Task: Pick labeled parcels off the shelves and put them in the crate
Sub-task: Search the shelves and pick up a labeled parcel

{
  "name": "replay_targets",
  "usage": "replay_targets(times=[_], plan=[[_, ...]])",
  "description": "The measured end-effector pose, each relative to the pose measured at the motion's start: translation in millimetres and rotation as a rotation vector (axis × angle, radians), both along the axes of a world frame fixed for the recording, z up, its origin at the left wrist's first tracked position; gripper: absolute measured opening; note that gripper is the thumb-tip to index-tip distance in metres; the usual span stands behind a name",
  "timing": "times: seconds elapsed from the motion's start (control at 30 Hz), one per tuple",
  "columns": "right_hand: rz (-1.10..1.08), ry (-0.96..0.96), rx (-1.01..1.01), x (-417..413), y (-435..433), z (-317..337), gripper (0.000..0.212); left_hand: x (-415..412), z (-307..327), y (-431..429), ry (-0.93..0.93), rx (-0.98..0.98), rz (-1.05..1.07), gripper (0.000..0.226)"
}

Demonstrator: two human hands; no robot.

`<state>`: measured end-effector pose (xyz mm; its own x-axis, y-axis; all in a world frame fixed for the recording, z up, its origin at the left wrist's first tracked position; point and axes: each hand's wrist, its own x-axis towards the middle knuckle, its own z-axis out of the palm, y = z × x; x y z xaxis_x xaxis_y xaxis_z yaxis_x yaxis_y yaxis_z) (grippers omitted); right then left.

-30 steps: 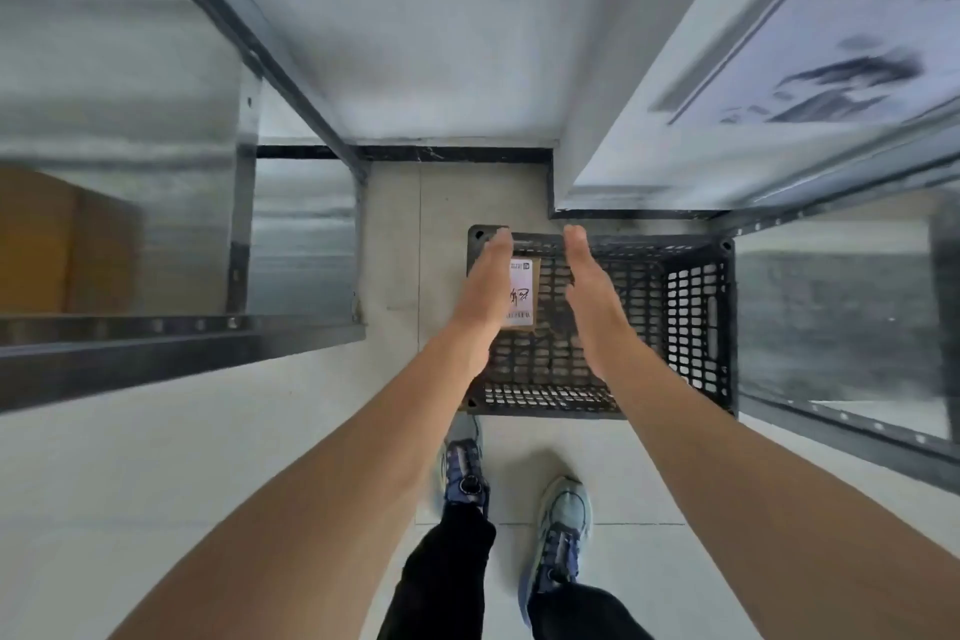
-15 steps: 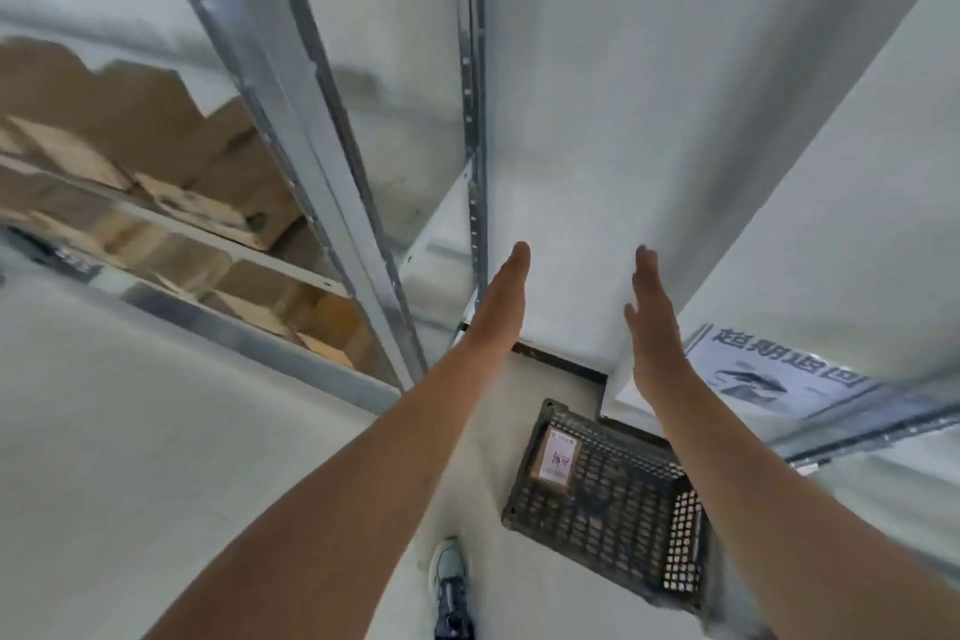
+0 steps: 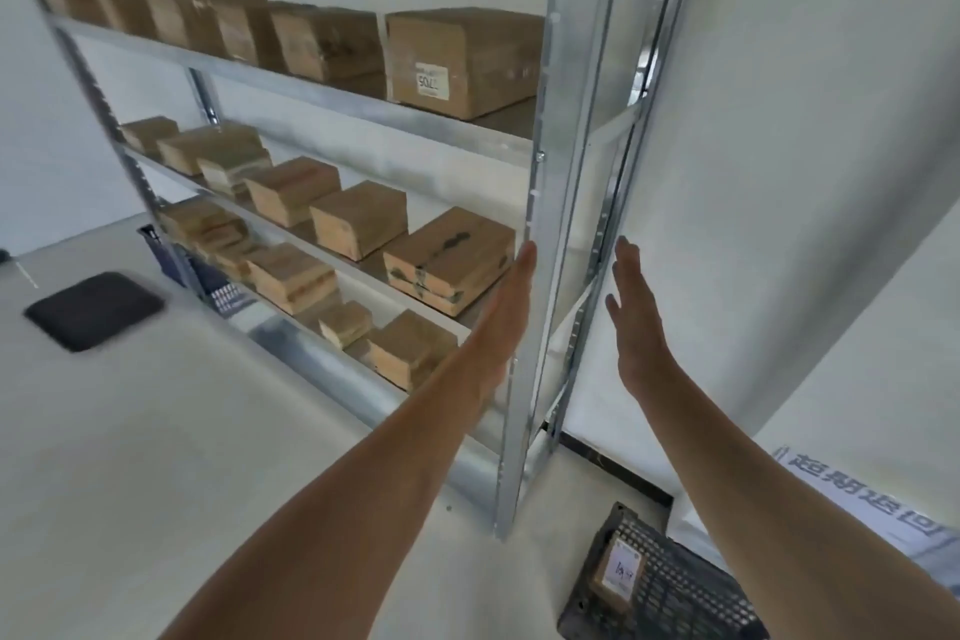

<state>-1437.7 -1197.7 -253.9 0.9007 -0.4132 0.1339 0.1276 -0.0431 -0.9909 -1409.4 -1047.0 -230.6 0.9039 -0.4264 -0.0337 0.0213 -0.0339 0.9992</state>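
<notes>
— Hands?
— Left hand (image 3: pixel 506 307) and right hand (image 3: pixel 631 312) are flat, fingers straight, holding nothing, apart on either side of the shelf post (image 3: pixel 556 172).
— Parcels?
— One labeled parcel (image 3: pixel 618 574) lies in the crate (image 3: pixel 691 603) at 5 o'clock. Boxes (image 3: pixel 452 255) fill the shelves (image 3: pixel 322 94) toward 10 o'clock.

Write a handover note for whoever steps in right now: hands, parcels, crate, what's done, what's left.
Left hand: open, fingers straight, empty, raised by the rack's front post.
Right hand: open, empty, raised beside it.
Crate: on the floor, lower right, one labeled parcel inside.
Shelves: many brown parcels; the top-shelf end box shows a label.
Left: fetch more labeled parcels.
</notes>
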Motion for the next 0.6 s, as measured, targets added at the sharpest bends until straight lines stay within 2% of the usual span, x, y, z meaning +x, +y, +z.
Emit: replay_targets(times=[0.17,0.33,0.47,0.6], plan=[[0.040,-0.026,-0.066,22,99,20,0.082,12,20,110,0.002,-0.015,0.051,0.068],[0.135,-0.014,-0.086,56,198,34,0.099,35,35,217,-0.009,-0.013,0.160,0.077],[0.230,-0.029,-0.046,90,267,47,0.088,59,44,282,0.027,-0.063,0.250,0.069],[0.307,-0.017,-0.094,140,325,51,0.104,94,46,338,0.065,-0.095,0.340,0.071]])
